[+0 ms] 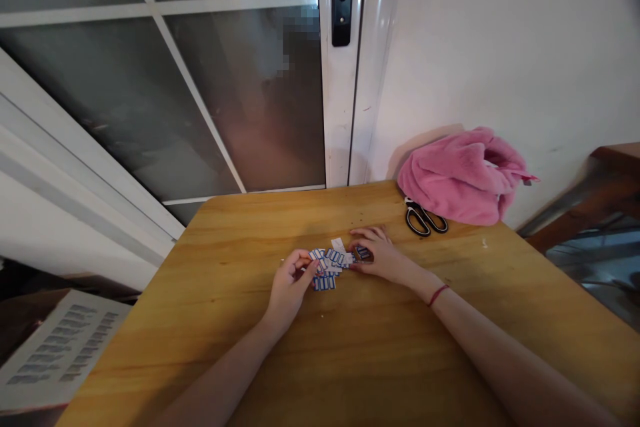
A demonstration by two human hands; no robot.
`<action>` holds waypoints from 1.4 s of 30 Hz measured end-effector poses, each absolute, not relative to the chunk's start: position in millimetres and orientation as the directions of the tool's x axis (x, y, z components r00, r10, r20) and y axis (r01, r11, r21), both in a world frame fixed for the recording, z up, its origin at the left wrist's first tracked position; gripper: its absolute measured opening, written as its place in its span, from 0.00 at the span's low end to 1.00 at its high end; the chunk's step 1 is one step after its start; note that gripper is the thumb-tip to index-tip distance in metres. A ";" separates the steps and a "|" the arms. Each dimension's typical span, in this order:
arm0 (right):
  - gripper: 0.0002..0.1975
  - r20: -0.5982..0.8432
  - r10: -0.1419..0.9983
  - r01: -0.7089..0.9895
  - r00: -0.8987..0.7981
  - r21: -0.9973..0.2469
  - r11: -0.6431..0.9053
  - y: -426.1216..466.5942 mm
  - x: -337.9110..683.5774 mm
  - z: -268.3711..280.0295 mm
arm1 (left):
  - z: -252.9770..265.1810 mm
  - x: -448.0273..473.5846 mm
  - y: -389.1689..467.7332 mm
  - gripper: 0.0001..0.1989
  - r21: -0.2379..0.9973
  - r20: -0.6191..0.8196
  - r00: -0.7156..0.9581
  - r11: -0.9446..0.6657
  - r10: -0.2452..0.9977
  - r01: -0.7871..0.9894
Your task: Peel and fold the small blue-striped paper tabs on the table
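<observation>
Several small white paper cards [325, 282] with blue stripes lie in a loose, overlapping heap on the wooden table [280, 360]. At the heap's left side my left hand [294, 283] is closed, with thumb and forefinger pinching a striped card [317, 255]. My right hand [380, 257] rests over the right side of the heap, fingers curved and thumb apart from them. Between that thumb and the fingers lies another striped card [363, 253], partly under the palm. A plain white slip [338, 244] sticks out at the back of the heap. The print is too small to read.
Black-handled scissors [425, 219] lie at the back right, their blades hidden under a pink plush cloth or bag [465, 177]. A glazed door [250, 93] and a white wall [500, 47] stand behind the table. A printed cardboard box [63, 347] is at lower left.
</observation>
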State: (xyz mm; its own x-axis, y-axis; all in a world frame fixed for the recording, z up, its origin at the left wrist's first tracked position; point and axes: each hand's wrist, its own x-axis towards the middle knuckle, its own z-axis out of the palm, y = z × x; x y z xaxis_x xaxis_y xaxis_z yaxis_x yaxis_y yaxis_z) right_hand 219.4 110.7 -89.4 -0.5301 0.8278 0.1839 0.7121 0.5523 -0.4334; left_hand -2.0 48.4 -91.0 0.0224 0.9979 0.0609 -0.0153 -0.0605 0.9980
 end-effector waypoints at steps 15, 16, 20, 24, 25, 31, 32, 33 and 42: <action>0.06 0.326 0.801 0.637 -0.502 -0.488 0.597 113.3 221.2 -90.8 | -97.1 -56.5 86.1 0.07 0.657 0.314 -0.071 -0.163 0.947 0.736; 0.06 0.328 0.802 0.632 -0.498 -0.496 0.596 114.1 221.7 -90.3 | -98.8 -56.4 85.5 0.08 0.600 0.331 -0.047 -0.172 0.942 0.781; 0.06 0.339 0.812 0.613 -0.475 -0.534 0.582 116.6 223.6 -88.5 | -97.0 -53.1 80.3 0.15 0.442 0.394 -0.036 -0.156 0.918 0.883; 0.06 0.376 0.831 0.587 -0.411 -0.588 0.556 116.8 224.0 -86.9 | -89.2 -44.6 73.0 0.12 0.365 0.451 0.077 -0.263 0.889 0.893; 0.06 0.380 0.837 0.579 -0.394 -0.604 0.548 116.3 223.7 -86.3 | -87.6 -42.0 70.8 0.10 0.358 0.420 0.147 -0.312 0.896 0.880; 0.08 0.368 0.873 0.512 -0.320 -0.708 0.486 113.5 221.6 -85.5 | -82.5 -32.0 58.7 0.12 0.261 0.210 0.303 -0.352 0.929 0.899; 0.08 0.352 0.885 0.482 -0.306 -0.744 0.463 113.9 221.5 -86.3 | -82.3 -31.7 57.9 0.12 0.243 0.196 0.310 -0.352 0.930 0.904; 0.09 0.328 0.899 0.442 -0.291 -0.787 0.431 114.5 221.5 -87.3 | -82.4 -31.7 57.5 0.12 0.230 0.185 0.309 -0.347 0.933 0.909; 0.15 0.138 0.983 0.130 -0.118 -0.980 0.153 122.9 225.9 -92.6 | -81.1 -32.3 61.3 0.06 0.270 0.149 0.275 -0.306 0.950 0.913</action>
State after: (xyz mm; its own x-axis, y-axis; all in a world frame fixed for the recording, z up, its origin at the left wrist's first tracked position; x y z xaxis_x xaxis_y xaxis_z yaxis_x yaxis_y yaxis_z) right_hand 225.9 122.9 -92.6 -0.1182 0.9834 0.1379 0.1298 0.1530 -0.9797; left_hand -32.3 61.3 -81.1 0.2747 0.9499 0.1489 0.9129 -0.3063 0.2698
